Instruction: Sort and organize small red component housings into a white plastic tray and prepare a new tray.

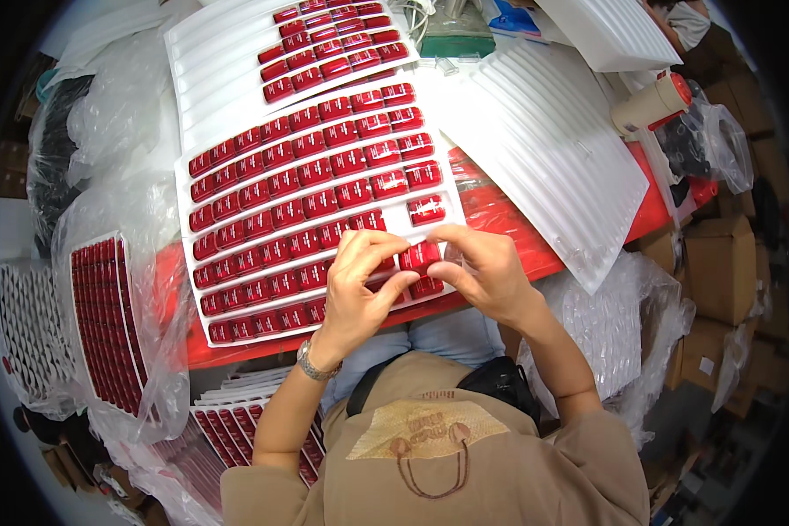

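Red tabletop (508, 219), partly under trays (548, 158) — hands (493, 270) pinch a red container (419, 257).

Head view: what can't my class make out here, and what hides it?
In the head view:
Red piece: its underside, turned away from the camera.
Near tray: some front pieces, behind the left hand.
Far tray: its back end, cut off by the top edge.
Stacked trays: partly hidden behind the left forearm.

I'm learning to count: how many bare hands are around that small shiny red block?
2: the bare left hand at the left of the small shiny red block, the bare right hand at its right. No others there.
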